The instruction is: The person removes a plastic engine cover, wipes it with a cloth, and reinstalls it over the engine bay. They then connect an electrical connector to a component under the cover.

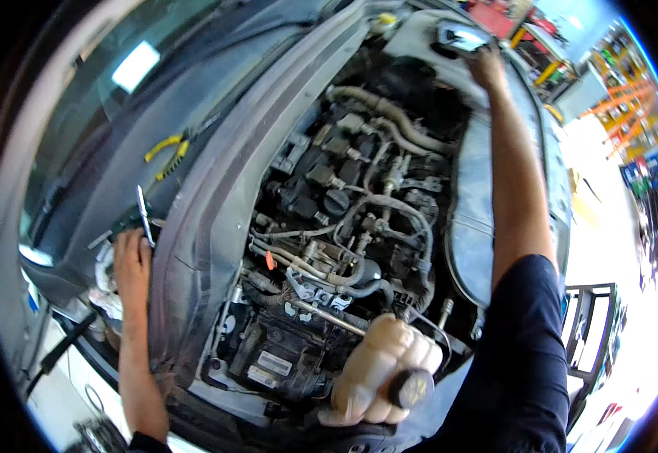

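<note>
My left hand [132, 264] rests by the base of the windscreen, its fingers stretched forward and together. Their tips touch or lie close beside a slim silver hand tool [145, 215]. A little beyond lie yellow-handled pliers [169, 155] with their dark jaws pointing away. My right arm stretches over the engine bay to its far corner. There my right hand [486, 66] is at the edge of a shiny, dark-rimmed flat object [461, 36], whose kind I cannot make out. Blur hides those fingers. Between my arms lies the open engine [336, 200] with its hoses.
A whitish coolant reservoir with a dark cap [386, 370] stands near me, beside the black battery [272, 362]. A silver rod or tube [329, 317] crosses near it. A black metal rack [590, 332] stands at right. Orange stands [627, 109] are at the far right.
</note>
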Motion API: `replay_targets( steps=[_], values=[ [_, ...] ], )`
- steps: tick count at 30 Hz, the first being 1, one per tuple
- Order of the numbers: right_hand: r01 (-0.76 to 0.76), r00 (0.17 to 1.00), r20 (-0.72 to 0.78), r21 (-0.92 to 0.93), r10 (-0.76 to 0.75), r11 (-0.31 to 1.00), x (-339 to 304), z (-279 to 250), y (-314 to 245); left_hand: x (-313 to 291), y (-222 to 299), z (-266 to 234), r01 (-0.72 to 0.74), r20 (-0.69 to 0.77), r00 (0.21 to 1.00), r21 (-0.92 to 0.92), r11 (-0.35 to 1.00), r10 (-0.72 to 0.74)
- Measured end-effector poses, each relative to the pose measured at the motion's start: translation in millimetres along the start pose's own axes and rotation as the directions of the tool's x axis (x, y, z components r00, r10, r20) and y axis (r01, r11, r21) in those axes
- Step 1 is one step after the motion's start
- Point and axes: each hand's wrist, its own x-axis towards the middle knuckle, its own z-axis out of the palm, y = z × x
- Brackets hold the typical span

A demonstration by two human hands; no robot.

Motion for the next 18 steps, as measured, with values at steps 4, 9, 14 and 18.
replay_targets(
  steps=[4, 9, 14, 18],
  values=[
    [0.043, 0.99, -0.123, -0.199, -0.069, 0.979, 11, 61, 30, 5, 8, -4, 0.123, 0.081, 0.99, -0.064, 0.99, -0.118],
    [0.123, 0.988, 0.111, -0.144, -0.107, 0.982, -46, 21, -52, -5, 7, -17, 0.143, 0.085, 0.986, -0.007, 0.99, -0.142],
    [0.067, 0.924, 0.375, 0.014, -0.068, 0.998, -52, 8, -43, 13, 14, -3, 0.055, 0.052, 0.997, -0.079, 0.995, -0.051],
    [0.077, 0.975, 0.212, -0.07, -0.061, 0.995, -87, -33, -94, 7, 11, -3, -0.004, -0.057, 0.998, -0.128, 0.992, -0.004]
  ],
)
